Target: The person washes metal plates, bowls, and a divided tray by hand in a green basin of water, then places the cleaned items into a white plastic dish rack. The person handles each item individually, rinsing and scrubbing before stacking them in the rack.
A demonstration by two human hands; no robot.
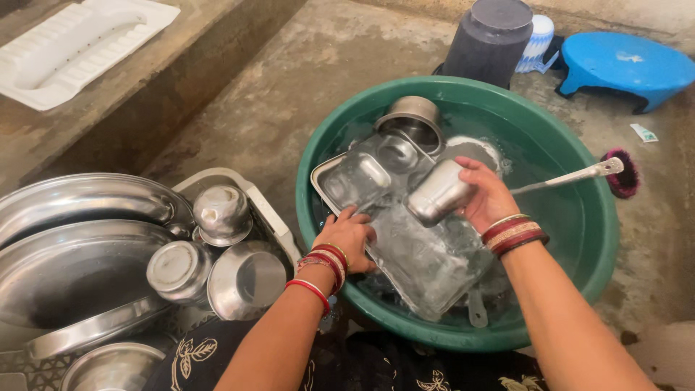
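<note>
Head view, items as seen:

- Right hand [486,194]: fingers curled round a steel tumbler [438,194], held on its side above the water, mouth turned away to the lower left, as one would tip it to drain
- Left hand [349,239]: fingers pressed together, tips resting on the near edge of a rectangular steel tray [405,246], which lies slanted and half sunk; the hand seems to steady it
- Green plastic tub [579,239]: holds water and the soaking ware; a steel pot [414,119] leans at the far side, a long-handled ladle [572,176] rests across the rim
- Drying rack [271,217], left of the tub: upturned steel cups and bowls [221,213] set mouth down, apparently so they drip; large steel platters [72,246] stacked beside them
- Brush [622,174], dark bucket [489,40] and blue stool [626,65] on the floor beyond

Hard to make out: the tray's lower end under the water, further pieces beneath it, the tumbler's inside, the right palm, and the rack's near end, cut off by the frame
</note>
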